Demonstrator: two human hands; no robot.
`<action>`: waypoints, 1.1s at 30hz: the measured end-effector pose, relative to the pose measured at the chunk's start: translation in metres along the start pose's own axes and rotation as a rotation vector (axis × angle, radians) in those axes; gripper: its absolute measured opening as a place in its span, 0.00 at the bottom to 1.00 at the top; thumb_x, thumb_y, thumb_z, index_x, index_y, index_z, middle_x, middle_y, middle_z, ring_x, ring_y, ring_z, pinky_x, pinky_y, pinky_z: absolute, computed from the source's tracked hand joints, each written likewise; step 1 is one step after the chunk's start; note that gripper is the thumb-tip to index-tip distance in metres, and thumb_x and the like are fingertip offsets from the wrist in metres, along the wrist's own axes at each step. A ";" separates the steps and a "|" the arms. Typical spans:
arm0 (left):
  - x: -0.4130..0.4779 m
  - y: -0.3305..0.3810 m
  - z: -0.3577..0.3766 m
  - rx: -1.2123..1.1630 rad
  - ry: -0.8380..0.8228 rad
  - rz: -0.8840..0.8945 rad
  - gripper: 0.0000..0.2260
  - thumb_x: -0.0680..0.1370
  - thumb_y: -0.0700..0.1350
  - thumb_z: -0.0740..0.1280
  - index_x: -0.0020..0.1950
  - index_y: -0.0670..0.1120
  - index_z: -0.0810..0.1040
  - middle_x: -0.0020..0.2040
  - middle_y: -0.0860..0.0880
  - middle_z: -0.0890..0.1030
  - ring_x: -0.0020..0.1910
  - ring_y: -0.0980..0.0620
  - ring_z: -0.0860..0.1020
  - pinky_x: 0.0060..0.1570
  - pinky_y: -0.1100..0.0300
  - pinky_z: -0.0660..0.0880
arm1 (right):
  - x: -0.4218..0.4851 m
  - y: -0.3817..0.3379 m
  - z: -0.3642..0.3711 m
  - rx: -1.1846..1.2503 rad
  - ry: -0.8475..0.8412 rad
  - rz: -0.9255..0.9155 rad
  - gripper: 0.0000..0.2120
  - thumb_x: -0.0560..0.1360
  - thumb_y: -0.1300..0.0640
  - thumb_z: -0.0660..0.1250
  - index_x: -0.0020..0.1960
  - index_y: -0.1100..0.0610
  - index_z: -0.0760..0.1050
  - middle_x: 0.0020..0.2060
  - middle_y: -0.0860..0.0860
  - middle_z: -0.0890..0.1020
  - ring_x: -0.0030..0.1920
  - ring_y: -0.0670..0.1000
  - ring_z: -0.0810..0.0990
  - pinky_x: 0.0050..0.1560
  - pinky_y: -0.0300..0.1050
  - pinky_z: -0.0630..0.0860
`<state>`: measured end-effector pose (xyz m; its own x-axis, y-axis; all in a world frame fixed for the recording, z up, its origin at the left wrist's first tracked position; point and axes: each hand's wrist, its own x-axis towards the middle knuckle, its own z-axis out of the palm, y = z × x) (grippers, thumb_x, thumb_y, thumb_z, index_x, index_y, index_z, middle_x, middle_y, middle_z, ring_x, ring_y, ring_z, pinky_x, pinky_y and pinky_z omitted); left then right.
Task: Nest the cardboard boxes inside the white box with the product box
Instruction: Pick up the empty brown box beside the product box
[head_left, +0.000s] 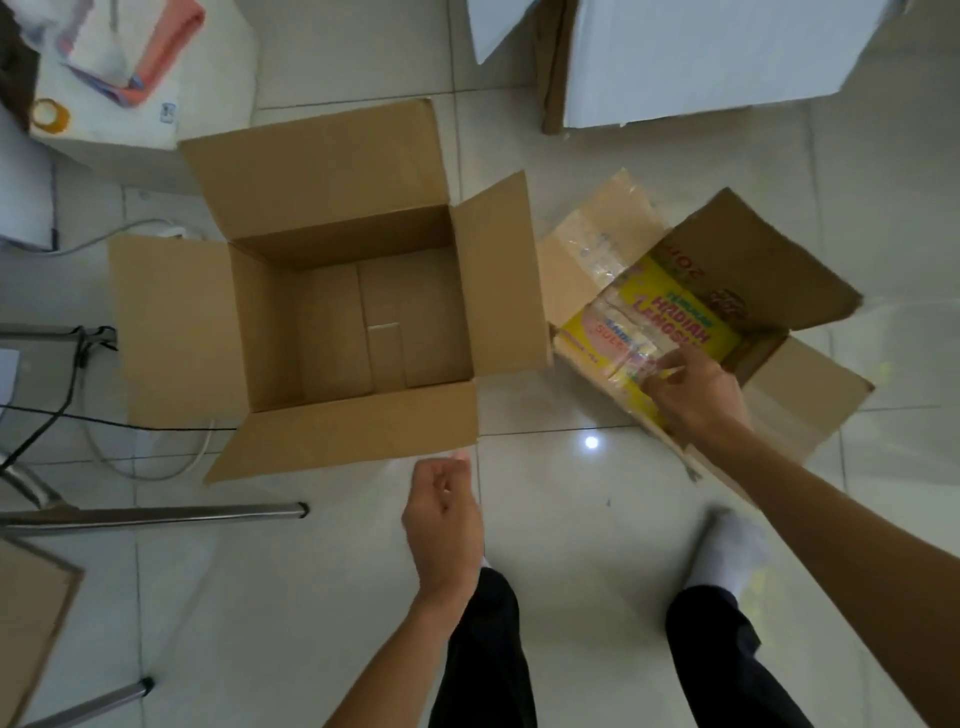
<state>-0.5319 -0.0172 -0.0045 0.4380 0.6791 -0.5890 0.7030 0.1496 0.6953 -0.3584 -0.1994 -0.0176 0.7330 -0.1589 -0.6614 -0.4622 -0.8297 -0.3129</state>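
A large brown cardboard box (332, 291) stands open and empty on the tiled floor, all flaps spread. To its right lies a smaller, worn cardboard box (769, 291) with flaps open, and a yellow printed product box (670, 317) sits inside it. My right hand (696, 395) reaches into that smaller box, fingers on the near end of the product box. My left hand (441, 514) hovers loosely curled just below the big box's near flap, holding nothing. The white box (717, 57) stands at the top right, partly cut off.
Metal chair legs (156, 514) and black cables (62, 410) lie at the left. A white bag with pink cloth (130, 57) sits at the top left. Another cardboard piece (31, 623) shows at the lower left. My feet and dark trousers are at the bottom.
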 end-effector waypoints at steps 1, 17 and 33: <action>-0.006 0.004 0.012 0.027 -0.088 0.102 0.10 0.77 0.52 0.64 0.38 0.51 0.74 0.29 0.55 0.74 0.30 0.58 0.72 0.33 0.65 0.71 | 0.002 0.014 -0.009 0.005 0.005 0.006 0.15 0.71 0.52 0.67 0.57 0.53 0.74 0.55 0.57 0.81 0.55 0.60 0.79 0.55 0.52 0.76; 0.045 0.079 0.198 0.861 -0.098 0.483 0.17 0.71 0.45 0.69 0.57 0.42 0.72 0.58 0.40 0.72 0.58 0.40 0.72 0.57 0.49 0.70 | 0.032 0.208 -0.068 0.234 0.146 0.436 0.32 0.71 0.52 0.70 0.70 0.57 0.60 0.64 0.59 0.71 0.47 0.59 0.78 0.42 0.53 0.77; 0.051 0.045 0.204 1.050 -0.104 0.183 0.19 0.72 0.44 0.66 0.60 0.39 0.68 0.58 0.34 0.74 0.55 0.34 0.75 0.50 0.51 0.73 | 0.078 0.204 -0.061 0.532 0.003 0.451 0.10 0.72 0.64 0.58 0.49 0.59 0.75 0.44 0.59 0.81 0.44 0.63 0.81 0.43 0.56 0.82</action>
<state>-0.3636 -0.1220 -0.0872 0.5964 0.5566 -0.5784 0.7304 -0.6751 0.1035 -0.3646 -0.4139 -0.0916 0.4131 -0.4285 -0.8035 -0.9029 -0.3076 -0.3002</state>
